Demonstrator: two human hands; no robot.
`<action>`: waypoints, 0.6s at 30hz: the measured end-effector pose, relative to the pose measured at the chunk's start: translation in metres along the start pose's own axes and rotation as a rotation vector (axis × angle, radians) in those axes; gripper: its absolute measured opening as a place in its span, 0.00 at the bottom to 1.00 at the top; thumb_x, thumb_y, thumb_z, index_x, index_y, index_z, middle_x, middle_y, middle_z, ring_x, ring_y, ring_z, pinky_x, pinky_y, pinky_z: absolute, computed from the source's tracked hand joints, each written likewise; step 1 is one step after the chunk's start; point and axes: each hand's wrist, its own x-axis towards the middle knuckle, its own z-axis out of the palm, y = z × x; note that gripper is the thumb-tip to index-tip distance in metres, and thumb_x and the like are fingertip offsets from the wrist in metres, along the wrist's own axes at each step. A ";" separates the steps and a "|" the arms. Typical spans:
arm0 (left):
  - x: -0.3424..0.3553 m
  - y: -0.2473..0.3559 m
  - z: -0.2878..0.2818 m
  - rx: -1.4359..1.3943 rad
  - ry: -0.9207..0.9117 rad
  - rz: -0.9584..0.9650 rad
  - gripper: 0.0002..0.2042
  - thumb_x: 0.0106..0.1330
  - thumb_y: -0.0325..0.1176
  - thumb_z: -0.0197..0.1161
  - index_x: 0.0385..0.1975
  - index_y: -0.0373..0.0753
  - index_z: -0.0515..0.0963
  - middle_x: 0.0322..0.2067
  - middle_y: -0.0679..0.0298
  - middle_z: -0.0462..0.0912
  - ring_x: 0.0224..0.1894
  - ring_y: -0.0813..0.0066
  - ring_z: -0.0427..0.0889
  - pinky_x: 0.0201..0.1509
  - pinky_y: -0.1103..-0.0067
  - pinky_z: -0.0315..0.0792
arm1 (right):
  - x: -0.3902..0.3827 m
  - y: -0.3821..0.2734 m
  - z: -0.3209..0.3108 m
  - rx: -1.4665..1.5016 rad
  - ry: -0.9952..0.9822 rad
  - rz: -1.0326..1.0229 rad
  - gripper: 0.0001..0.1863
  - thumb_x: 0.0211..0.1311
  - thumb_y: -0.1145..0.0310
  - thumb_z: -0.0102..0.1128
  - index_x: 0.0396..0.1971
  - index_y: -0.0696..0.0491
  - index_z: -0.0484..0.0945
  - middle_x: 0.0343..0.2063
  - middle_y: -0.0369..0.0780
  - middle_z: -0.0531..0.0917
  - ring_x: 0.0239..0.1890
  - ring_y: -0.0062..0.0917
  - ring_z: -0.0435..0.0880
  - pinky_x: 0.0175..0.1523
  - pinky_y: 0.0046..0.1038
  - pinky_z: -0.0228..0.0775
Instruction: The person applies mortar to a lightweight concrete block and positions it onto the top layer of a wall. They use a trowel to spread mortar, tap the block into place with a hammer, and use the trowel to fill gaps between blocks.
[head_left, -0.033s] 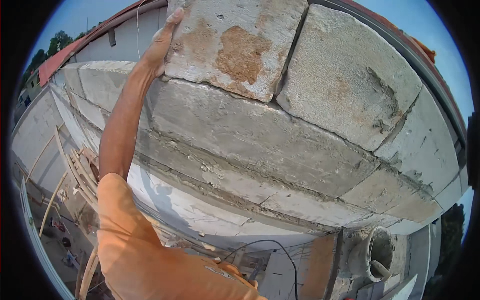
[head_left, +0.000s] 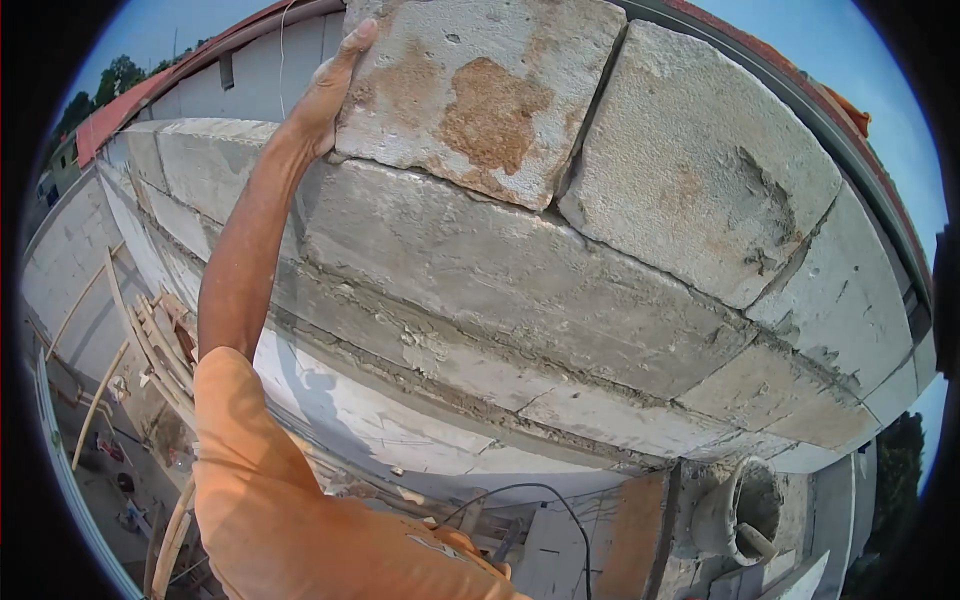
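Observation:
My left hand [head_left: 335, 85] is up at the left end of a pale concrete block [head_left: 400, 110] with a brown patch on its face. The palm side presses against that end and some of the fingers are hidden behind the edge. This block lies on the top course of a block wall. A dark narrow gap parts it from a second pale block [head_left: 700, 150] on its right. Beneath both runs a row of grey, mortar-smeared blocks [head_left: 480, 260]. My right hand does not appear in the picture.
Low on the right stands a mortar-crusted bucket [head_left: 740, 510] with a tool handle in it. A black cable [head_left: 540, 486] curves below the wall. Wooden poles [head_left: 150, 340] lean at the left, above a lower floor with scattered things. A roof edge [head_left: 770, 55] runs behind the wall.
The view has shifted very slightly. My left hand stays against the end of the same block.

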 end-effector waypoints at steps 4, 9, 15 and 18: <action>-0.015 -0.008 0.020 0.242 0.194 0.151 0.51 0.65 0.70 0.54 0.74 0.32 0.51 0.74 0.44 0.49 0.78 0.59 0.47 0.80 0.56 0.43 | 0.004 -0.020 -0.007 0.021 0.009 -0.005 0.21 0.67 0.67 0.62 0.57 0.57 0.76 0.50 0.48 0.80 0.50 0.41 0.80 0.54 0.40 0.73; -0.016 -0.016 0.017 0.218 0.118 0.105 0.52 0.64 0.70 0.56 0.73 0.29 0.53 0.74 0.42 0.49 0.78 0.52 0.44 0.79 0.58 0.41 | 0.003 -0.036 -0.026 0.054 0.027 -0.013 0.21 0.68 0.66 0.62 0.58 0.57 0.75 0.52 0.48 0.80 0.51 0.41 0.80 0.55 0.39 0.73; -0.009 -0.029 -0.035 0.345 0.164 0.165 0.41 0.68 0.61 0.60 0.65 0.25 0.68 0.64 0.39 0.69 0.71 0.48 0.65 0.76 0.60 0.56 | 0.000 -0.051 -0.049 0.098 0.041 -0.032 0.22 0.69 0.65 0.61 0.60 0.57 0.74 0.53 0.48 0.79 0.52 0.40 0.80 0.55 0.39 0.73; -0.021 -0.011 -0.030 0.293 0.173 0.246 0.38 0.69 0.58 0.60 0.63 0.25 0.70 0.60 0.38 0.73 0.67 0.50 0.70 0.75 0.60 0.58 | 0.005 -0.062 -0.059 0.132 0.054 -0.059 0.23 0.69 0.64 0.60 0.61 0.57 0.74 0.54 0.48 0.79 0.52 0.40 0.80 0.56 0.38 0.73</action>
